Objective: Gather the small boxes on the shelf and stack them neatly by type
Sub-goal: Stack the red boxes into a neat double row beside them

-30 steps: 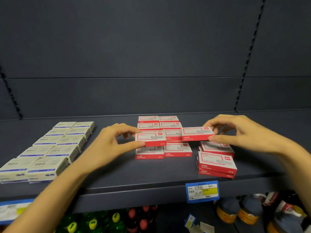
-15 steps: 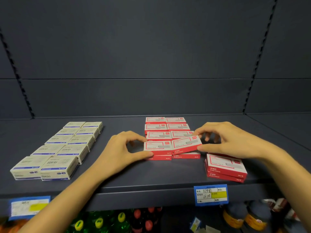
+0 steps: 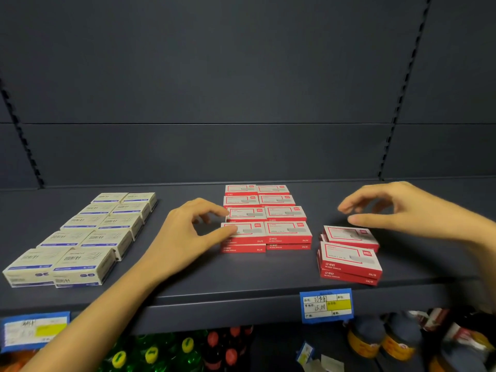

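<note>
Just set down flush on front row of flat red cardboard boxes (image 3: 268, 229), mid dark shelf (image 3: 255, 275). Right hand (image 3: 408, 210) withdrawn, fingers spread, empty, above loose red pile (image 3: 349, 256), likely next. Left hand (image 3: 185, 237) thumb touching front-left box; grip unclear.

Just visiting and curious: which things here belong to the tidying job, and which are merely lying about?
In the job: stacked red boxes, one gripped by the left hand; loose red boxes near the right hand; white boxes; shelf.
Just there: price tags; bottles and jars on the level below.
</note>
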The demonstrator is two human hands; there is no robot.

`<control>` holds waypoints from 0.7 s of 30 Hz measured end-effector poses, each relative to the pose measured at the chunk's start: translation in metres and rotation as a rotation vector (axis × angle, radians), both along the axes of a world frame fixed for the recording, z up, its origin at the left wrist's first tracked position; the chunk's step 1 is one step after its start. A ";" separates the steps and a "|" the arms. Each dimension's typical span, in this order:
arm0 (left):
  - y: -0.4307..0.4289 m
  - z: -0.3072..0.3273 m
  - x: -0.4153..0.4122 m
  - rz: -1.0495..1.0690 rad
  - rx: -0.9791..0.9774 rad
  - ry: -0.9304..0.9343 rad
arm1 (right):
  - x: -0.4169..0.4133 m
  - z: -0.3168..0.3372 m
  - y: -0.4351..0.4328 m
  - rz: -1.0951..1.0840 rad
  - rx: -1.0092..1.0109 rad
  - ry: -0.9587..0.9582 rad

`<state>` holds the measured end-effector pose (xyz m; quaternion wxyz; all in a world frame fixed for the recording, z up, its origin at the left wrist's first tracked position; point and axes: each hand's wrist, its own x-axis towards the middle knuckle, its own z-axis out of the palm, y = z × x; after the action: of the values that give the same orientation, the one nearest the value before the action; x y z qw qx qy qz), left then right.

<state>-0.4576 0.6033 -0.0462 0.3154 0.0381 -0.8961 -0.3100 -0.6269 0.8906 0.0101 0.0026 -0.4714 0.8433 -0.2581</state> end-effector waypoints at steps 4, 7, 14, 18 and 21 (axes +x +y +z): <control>0.008 0.002 -0.003 -0.029 -0.001 -0.001 | -0.008 -0.007 0.019 0.022 0.086 -0.076; 0.017 0.005 -0.005 -0.065 0.003 -0.003 | -0.011 -0.013 0.024 0.049 0.108 -0.112; 0.048 0.011 -0.015 -0.185 0.004 -0.018 | -0.010 -0.020 0.026 0.038 0.140 -0.124; 0.067 0.015 -0.024 -0.251 -0.068 -0.078 | -0.009 -0.024 0.028 0.029 0.114 -0.117; 0.080 0.013 -0.032 -0.293 -0.174 -0.124 | -0.007 -0.021 0.035 0.003 0.004 -0.109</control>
<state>-0.4898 0.6833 -0.0327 0.2128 -0.1012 -0.9333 -0.2710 -0.6341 0.9258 -0.0114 0.0499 -0.4580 0.8417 -0.2816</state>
